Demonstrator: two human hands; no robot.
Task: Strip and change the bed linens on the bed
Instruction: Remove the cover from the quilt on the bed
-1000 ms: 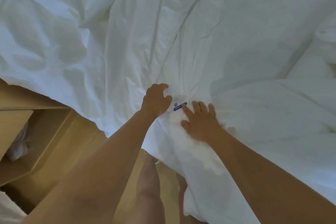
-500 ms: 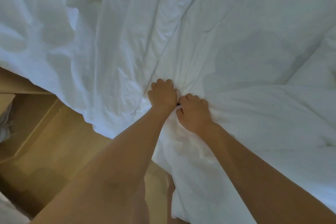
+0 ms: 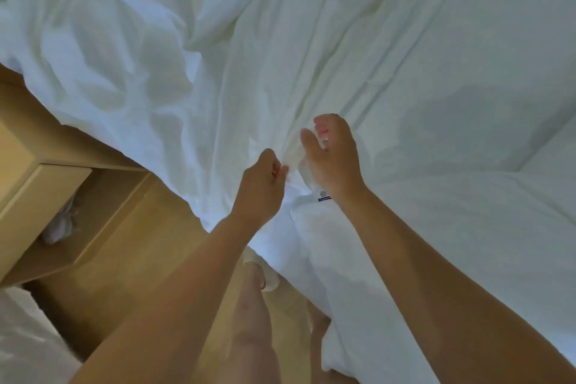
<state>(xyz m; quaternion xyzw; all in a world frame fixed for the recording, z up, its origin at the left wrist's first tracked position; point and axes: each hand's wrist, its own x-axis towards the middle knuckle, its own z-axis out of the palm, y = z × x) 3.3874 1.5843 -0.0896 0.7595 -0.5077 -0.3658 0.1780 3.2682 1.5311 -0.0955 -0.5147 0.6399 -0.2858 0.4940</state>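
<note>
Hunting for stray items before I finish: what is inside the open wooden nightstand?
A pale crumpled bundle lies in the nightstand's open compartment; too blurred to identify. The compartment's upper part is hidden behind the front panel.

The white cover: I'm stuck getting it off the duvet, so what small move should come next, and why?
Probably close the right hand on the bunched white cover and pull it back toward the bed edge. The left hand already pinches that fold, the right is open beside it, and the label below the right wrist suggests the inner duvet corner sits there.
</note>
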